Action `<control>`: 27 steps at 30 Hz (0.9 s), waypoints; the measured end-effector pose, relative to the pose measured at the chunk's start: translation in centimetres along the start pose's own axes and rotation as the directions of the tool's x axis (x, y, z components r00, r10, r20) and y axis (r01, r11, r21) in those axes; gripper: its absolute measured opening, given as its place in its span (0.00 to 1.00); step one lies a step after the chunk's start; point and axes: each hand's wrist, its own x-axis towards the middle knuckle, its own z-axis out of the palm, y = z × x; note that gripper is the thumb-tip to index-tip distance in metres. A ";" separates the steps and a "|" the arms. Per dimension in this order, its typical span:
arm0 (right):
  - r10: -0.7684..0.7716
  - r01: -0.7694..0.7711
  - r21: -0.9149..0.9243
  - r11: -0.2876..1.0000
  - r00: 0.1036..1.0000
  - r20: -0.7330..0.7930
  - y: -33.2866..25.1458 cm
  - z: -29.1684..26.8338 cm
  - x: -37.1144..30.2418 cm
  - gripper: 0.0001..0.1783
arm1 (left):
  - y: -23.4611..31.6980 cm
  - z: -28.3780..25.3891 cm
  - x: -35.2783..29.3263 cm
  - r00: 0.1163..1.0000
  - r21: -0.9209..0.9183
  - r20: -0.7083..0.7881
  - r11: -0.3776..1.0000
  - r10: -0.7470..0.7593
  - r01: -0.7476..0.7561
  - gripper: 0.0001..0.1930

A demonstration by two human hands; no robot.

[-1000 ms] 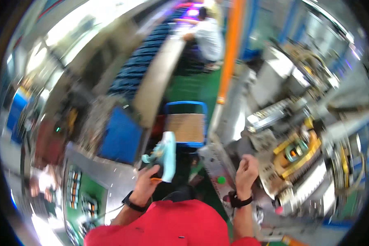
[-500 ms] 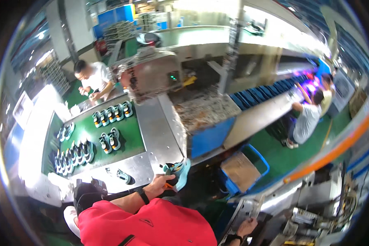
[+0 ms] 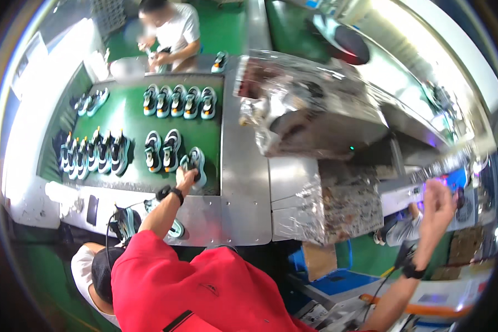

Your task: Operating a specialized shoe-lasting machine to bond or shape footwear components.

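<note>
My left hand (image 3: pixel 187 178) is closed on a light-blue-and-black sneaker (image 3: pixel 197 164) at the right side of the green conveyor surface (image 3: pixel 135 133). Just left of it stands a pair of matching sneakers (image 3: pixel 163 152). A row of similar sneakers (image 3: pixel 178 102) lies farther back, and another group (image 3: pixel 97 152) stands to the left. Out to the right, my right hand (image 3: pixel 439 207) is raised with its fingers stretched upward and nothing visible in it. Below my left forearm, another sneaker (image 3: pixel 176 228) lies partly hidden on the metal edge.
A metal plate (image 3: pixel 243 188) borders the conveyor. Right of it stands a plastic-wrapped machine box (image 3: pixel 315 110). Across the conveyor a person in white (image 3: pixel 177 33) handles something. A person in a dark cap (image 3: pixel 102 271) is close at my left, near a dark shoe (image 3: pixel 126 222). A blue cart (image 3: pixel 337 282) stands lower right.
The view has swung right to left. My left hand has brought the sneaker from beyond the metal plate onto the green surface. My right hand has risen from the machinery at lower right.
</note>
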 end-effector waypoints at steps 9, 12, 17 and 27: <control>0.064 0.006 -0.127 0.992 0.839 0.541 -13.0 18.3 24.2 0.36 | -2.1 1.5 5.9 0.927 0.653 -0.241 0.755 0.287 -0.065 0.37; 0.045 0.027 -0.099 0.995 0.751 0.659 -11.5 21.9 28.9 0.29 | -1.7 1.4 5.3 0.903 0.591 -0.236 0.790 0.359 -0.160 0.36; -0.152 0.123 0.093 0.988 0.882 0.445 -11.7 24.9 26.8 0.37 | -4.0 -0.4 6.8 0.814 0.631 -0.187 0.702 0.550 -0.329 0.32; -0.732 0.644 -0.395 0.655 0.671 -0.121 -7.2 8.7 13.9 0.48 | 2.0 4.8 -1.7 0.735 0.311 0.441 0.681 0.515 -0.663 0.32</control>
